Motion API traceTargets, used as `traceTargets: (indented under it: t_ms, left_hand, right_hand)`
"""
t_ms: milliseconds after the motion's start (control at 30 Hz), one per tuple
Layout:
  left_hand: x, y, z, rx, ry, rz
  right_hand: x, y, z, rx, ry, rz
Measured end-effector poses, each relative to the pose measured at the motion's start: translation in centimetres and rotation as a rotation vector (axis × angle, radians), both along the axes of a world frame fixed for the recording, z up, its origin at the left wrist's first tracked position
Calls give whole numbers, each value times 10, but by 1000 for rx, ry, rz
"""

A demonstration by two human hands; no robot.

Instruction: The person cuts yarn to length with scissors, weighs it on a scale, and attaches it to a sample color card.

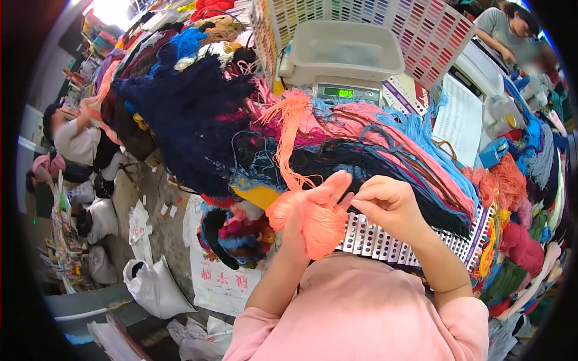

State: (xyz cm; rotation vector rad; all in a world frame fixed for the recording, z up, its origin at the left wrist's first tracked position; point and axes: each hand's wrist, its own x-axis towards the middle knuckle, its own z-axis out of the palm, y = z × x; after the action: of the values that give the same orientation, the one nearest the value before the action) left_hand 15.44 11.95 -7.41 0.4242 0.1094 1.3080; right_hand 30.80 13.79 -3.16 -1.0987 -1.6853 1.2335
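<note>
A bundle of coral-orange yarn point(325, 228) rests in my left hand point(296, 224), whose fingers close around it. From its top, a loose coral tail point(285, 153) runs up over the table to a frayed end. My right hand point(388, 204) is just to the right, with thumb and fingertips pinched together. Any strand between those fingertips is too fine to make out. Beneath and beyond my hands lie long pink, blue and black yarns point(385, 141). A white strip with rows of holes point(385, 245) lies below my right hand.
A digital scale point(349, 91) carries a translucent plastic tub point(346, 51). Colour-sample panels point(421, 36) stand behind it. Dark navy yarn point(180, 114) heaps at left; a printed sheet point(457, 120) lies at right. White sacks point(156, 289) sit on the floor. Other people work at far left and upper right.
</note>
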Motion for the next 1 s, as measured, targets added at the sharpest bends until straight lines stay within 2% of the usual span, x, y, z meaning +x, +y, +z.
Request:
traceTargets:
  t_ms: [33, 133, 167, 267, 367, 467, 667, 767, 967, 1000]
  left_hand:
    - [5, 0, 1, -24, 192, 1]
    - [12, 4, 11, 25, 357, -125]
    - [14, 3, 15, 20, 440, -104]
    - [9, 1, 7, 24, 260, -116]
    - [9, 1, -13, -37, 686, -85]
    - [12, -5, 2, -23, 680, -8]
    - [3, -6, -2, -181, 289, -72]
    - [4, -6, -2, -243, 234, -58]
    - [1, -5, 6, -281, 365, -17]
    - [-1, -3, 6, -291, 359, -49]
  right_hand:
    - [-3, -3, 2, -137, 114, -29]
    - [-11, -6, 1, -368, 143, 7]
    - [-11, -5, 0, -342, 123, 7]
    - [-10, -4, -1, -441, 481, -14]
    - [-2, -2, -15, -669, 698, 74]
    - [-8, -5, -9, -634, 700, -2]
    - [-3, -3, -13, -766, 852, 59]
    - [-5, -3, -15, -772, 826, 56]
    - [-6, 1, -13, -900, 809, 77]
    - [-6, 1, -12, -864, 721, 106]
